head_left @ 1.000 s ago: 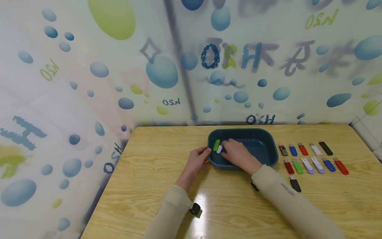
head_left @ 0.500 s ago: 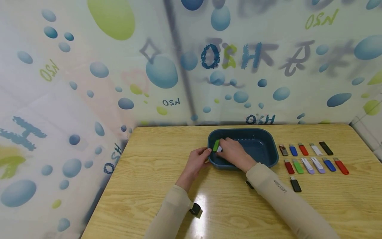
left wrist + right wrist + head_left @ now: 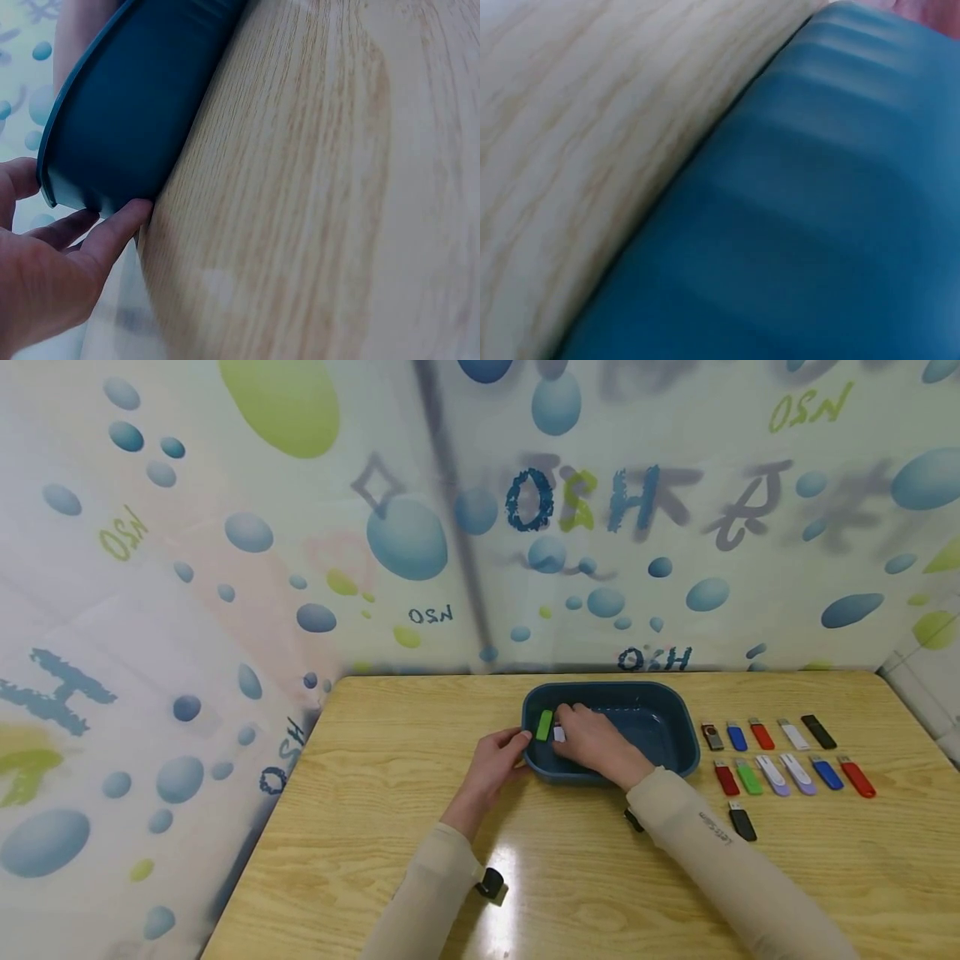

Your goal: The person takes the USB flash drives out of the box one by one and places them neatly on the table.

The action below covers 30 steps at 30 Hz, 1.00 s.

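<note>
A dark blue plastic basin stands at the back of the table. My left hand holds its left end; in the left wrist view that hand has the thumb at the rim and fingers against the outer wall. Inside the basin, my right hand pinches a white USB stick, mostly covered by the fingers. Just left of it a green USB stick lies on the basin floor. The right wrist view shows only the basin's outer side and a bit of hand at the top corner.
Right of the basin, several USB sticks lie in rows on the wooden table, among them a blue one, a long red one and a black one in front. A printed cloth hangs behind.
My right hand moved left over the white USB stick, then shifted it slightly right, away from the green one. The left hand stays at the basin's end.
</note>
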Each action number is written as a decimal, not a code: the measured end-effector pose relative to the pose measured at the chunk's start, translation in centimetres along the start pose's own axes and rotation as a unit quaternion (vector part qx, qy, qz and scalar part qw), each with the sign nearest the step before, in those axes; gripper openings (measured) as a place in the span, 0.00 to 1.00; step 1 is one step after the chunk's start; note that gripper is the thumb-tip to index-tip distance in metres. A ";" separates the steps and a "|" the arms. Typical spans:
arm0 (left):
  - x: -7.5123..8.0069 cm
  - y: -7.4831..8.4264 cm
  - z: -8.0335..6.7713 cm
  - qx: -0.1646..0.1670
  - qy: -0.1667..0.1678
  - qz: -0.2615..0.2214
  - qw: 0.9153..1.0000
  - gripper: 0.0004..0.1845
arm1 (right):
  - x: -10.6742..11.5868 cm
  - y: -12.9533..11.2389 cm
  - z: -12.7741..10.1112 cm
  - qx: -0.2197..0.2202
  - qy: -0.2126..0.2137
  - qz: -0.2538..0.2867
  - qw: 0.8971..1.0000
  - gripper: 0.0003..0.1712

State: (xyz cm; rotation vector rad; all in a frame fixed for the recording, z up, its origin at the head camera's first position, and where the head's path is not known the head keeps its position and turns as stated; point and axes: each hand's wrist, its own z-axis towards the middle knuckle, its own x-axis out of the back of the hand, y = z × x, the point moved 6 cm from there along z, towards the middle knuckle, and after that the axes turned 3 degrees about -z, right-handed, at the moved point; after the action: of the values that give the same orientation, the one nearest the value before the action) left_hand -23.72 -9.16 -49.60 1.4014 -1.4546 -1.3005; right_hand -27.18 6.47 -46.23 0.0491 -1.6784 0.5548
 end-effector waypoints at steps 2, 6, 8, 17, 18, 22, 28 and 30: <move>0.0 0.0 0.0 0.002 0.001 -0.002 1.000 0.27 | -0.1 0.1 0.2 -0.023 0.007 -0.001 1.000 0.21; -0.1 0.0 0.0 0.002 0.002 -0.003 1.000 0.27 | -0.3 0.0 0.5 -0.041 0.022 -0.021 0.999 0.20; -0.2 0.0 0.1 0.000 0.002 0.000 1.000 0.27 | -0.3 -0.1 0.6 -0.044 0.026 -0.027 0.998 0.18; -0.2 0.1 0.2 -0.002 0.004 0.004 1.000 0.28 | 0.1 -0.2 0.6 -0.039 0.017 -0.017 0.999 0.11; -0.2 0.1 0.2 -0.001 0.005 0.004 1.000 0.28 | 0.1 -0.2 0.6 -0.037 0.016 -0.015 0.999 0.10; -0.2 0.1 0.2 0.003 0.006 0.001 1.000 0.28 | 0.1 -0.1 0.5 -0.031 0.007 -0.008 0.999 0.09; -0.1 0.0 0.1 0.003 0.005 -0.005 1.000 0.27 | 0.1 0.2 0.4 -0.036 0.003 0.008 0.999 0.12; -0.1 0.0 0.0 0.003 0.005 -0.006 1.000 0.27 | 0.2 0.3 0.2 -0.039 0.006 0.013 0.999 0.08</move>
State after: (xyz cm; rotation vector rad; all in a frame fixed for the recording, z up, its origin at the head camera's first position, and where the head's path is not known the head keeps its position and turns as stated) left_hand -23.73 -9.07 -49.57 1.4212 -1.4453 -1.2961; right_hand -27.50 6.70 -46.11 -0.0329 -1.6892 0.5075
